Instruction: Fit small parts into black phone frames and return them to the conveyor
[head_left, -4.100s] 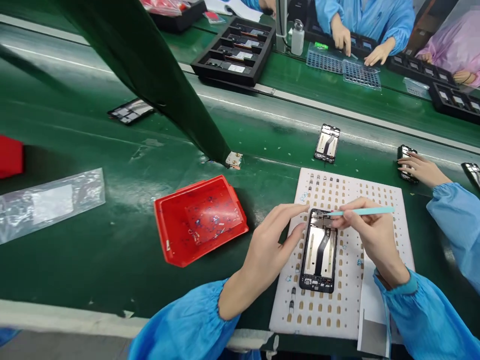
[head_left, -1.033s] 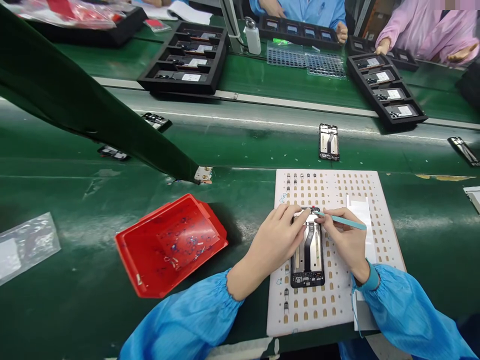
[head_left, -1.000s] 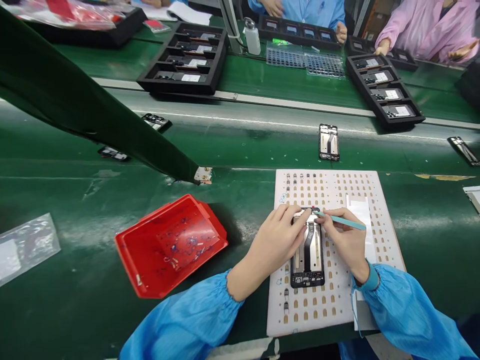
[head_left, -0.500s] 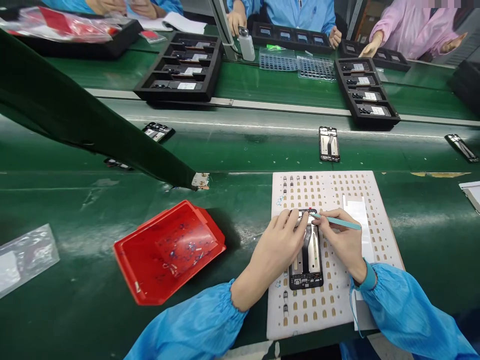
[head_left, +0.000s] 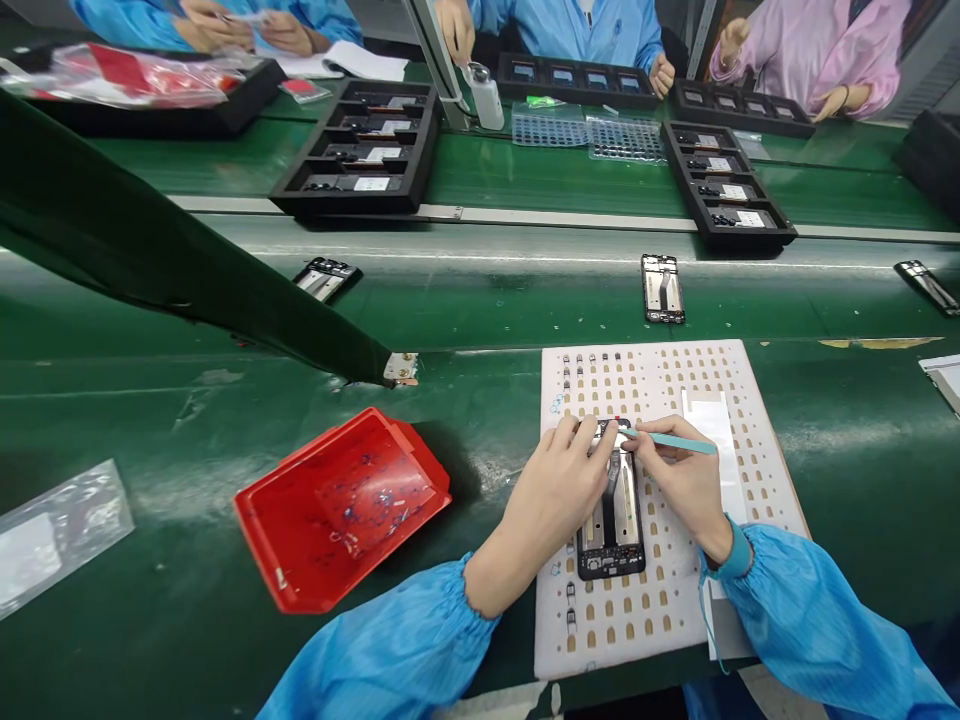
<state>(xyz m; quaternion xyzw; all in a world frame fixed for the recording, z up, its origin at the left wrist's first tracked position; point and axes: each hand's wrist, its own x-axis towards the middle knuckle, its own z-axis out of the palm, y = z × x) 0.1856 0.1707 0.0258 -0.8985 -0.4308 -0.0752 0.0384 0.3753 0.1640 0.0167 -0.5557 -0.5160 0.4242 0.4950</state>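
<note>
A black phone frame [head_left: 613, 520] lies on a white foam tray [head_left: 675, 380] full of small slots. My left hand [head_left: 551, 490] rests on the frame's left edge, with its fingertips pressed at the top end. My right hand [head_left: 679, 485] is closed around a thin teal stick [head_left: 675, 442]. The stick's tip touches the top of the frame, close to my left fingertips. Blue sleeves cover both forearms.
A red bin [head_left: 341, 510] with small scraps sits left of the tray. More phone frames [head_left: 662, 288] lie on the green belt. Black trays [head_left: 360, 150] and other people's hands line the far side. A dark green beam [head_left: 187, 270] crosses from the left.
The view has shifted slightly; both hands stay at the top of the phone frame with the stick tip in the same spot.
</note>
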